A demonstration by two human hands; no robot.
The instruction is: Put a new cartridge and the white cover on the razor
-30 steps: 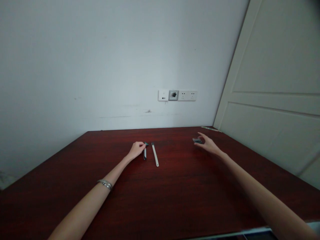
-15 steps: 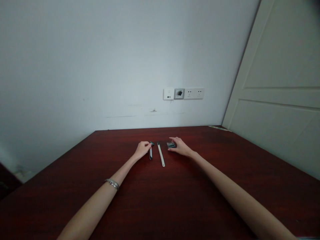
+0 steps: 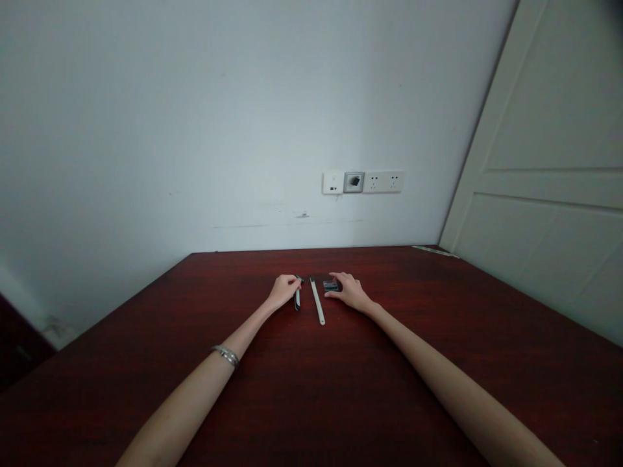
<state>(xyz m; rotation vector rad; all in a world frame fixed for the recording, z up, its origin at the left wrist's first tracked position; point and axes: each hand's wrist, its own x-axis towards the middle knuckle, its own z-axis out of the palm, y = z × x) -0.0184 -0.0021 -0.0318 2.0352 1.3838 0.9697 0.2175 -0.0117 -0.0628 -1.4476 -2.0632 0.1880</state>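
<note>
My left hand [image 3: 285,290] pinches what looks like a razor [image 3: 297,300] near its dark head, thumb and forefinger together. Its grey and black handle points toward me, and the fingers partly cover it. To the right lies a slim white stick [image 3: 317,302] with a dark tip and a small hole in its near end, like a toothbrush; neither hand touches it. My right hand [image 3: 350,290] curls around a small clear case [image 3: 330,285] with dark contents. Thumb and fingers sit at its near and far sides, and its right end is hidden in the hand.
All three items are on a dark red wooden table [image 3: 311,389]. Behind it rises a white wall with sockets [image 3: 383,182]. A pale panelled door [image 3: 549,181] stands along the right side. A thin light strip [image 3: 435,251] lies at the far right corner.
My right hand has shifted the clear case slightly left, closer to the white stick, and turned it straighter. My left hand keeps its pinch on the razor. The view has swung a little left.
</note>
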